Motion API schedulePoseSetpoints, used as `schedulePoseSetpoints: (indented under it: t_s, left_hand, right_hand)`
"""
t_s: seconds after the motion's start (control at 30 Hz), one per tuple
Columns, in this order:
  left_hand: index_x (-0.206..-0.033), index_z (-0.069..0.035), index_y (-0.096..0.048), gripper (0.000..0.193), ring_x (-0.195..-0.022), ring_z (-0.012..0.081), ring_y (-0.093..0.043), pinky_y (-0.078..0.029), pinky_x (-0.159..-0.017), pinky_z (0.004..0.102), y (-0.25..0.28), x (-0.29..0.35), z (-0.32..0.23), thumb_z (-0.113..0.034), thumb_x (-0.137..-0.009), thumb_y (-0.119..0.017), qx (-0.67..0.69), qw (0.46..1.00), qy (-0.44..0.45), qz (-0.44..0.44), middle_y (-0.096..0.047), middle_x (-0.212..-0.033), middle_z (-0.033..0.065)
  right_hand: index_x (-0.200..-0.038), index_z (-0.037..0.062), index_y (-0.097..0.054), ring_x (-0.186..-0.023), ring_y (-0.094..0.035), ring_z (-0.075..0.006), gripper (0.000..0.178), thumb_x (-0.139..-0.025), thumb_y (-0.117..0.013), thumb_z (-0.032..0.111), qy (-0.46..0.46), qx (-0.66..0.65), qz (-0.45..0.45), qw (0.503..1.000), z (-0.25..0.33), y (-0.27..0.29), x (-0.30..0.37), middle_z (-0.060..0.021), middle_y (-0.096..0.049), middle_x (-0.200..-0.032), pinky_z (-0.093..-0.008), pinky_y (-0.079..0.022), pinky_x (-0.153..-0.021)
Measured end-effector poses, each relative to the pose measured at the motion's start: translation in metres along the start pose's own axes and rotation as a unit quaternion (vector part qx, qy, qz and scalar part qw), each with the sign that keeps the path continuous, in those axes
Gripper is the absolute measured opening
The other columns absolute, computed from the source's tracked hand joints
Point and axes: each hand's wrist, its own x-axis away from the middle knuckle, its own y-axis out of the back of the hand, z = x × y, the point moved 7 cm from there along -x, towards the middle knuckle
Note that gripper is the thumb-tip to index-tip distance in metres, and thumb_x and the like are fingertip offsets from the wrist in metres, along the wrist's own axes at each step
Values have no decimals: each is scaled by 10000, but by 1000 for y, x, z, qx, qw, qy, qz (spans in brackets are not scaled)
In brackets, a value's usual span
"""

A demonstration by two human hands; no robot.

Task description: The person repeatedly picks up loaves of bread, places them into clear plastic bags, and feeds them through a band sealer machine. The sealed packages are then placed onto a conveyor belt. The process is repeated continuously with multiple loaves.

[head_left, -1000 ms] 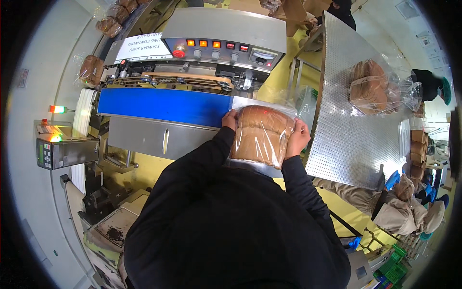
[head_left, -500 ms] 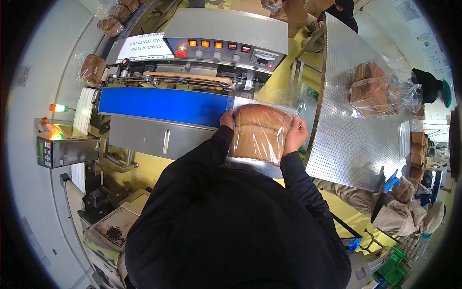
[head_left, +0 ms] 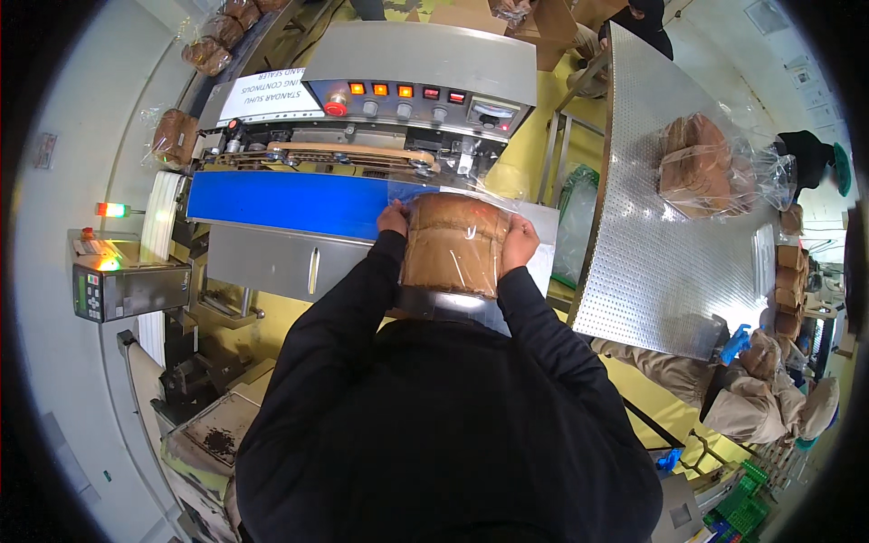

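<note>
Clamps the clear bag point(head_left: 472, 233) around a bread loaf point(head_left: 445, 258) with left hand point(head_left: 393, 218) at ten o'clock and right hand point(head_left: 519, 242) at three.

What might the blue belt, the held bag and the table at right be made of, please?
Blue belt: perhaps matt rubber or plastic, by its even colour. Bag: clear, glossy plastic film, by its glints and creases. Table: probably stainless steel, its dotted surface reflecting light.

From afar I saw a brown loaf point(head_left: 453, 253) in a clear bag point(head_left: 403, 191), a blue belt point(head_left: 285, 203), black sleeves point(head_left: 339, 312), a yellow floor point(head_left: 532, 147) and a silver, dot-patterned surface point(head_left: 652, 271).
</note>
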Motion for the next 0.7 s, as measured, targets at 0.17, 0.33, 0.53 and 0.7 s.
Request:
schedulePoseSetpoints:
  t_s: [0.17,0.33,0.53,0.7]
  left_hand:
    - [-688,-52,-526,280,-571,147,-486,-405,-576,298,38,-11,7,-210,-919,-538,167,982,68,-53,-538,-637,36]
    - [-681,-68,-512,269,-531,135,-476,-392,-516,283,79,-27,-7,-200,-912,-546,138,988,58,-39,-518,-609,27]
    - [-710,-56,-539,251,-546,140,-506,-391,-509,277,131,-55,-22,-206,-912,-533,-88,996,-23,-23,-528,-603,28]
    - [-726,-17,-566,296,-560,171,-526,-406,-523,298,162,-82,-17,-233,-921,-512,-47,996,-71,-16,-573,-652,61]
  right_hand:
    - [-834,-22,-651,-733,-553,-162,190,-859,-537,128,-43,-7,30,999,-9,-36,20,-101,-645,-775,-301,-439,-720]
    - [-843,-25,-644,-721,-543,-163,202,-851,-532,143,-71,-17,33,997,-27,-71,42,-100,-632,-755,-311,-433,-701]
    - [-821,-14,-627,-709,-516,-108,200,-893,-539,151,-64,-36,15,997,-18,-109,85,-37,-608,-760,-255,-427,-682]
    - [-856,-13,-628,-699,-493,-97,250,-921,-519,203,-40,-48,-11,998,-18,-134,122,-15,-592,-755,-248,-400,-670]
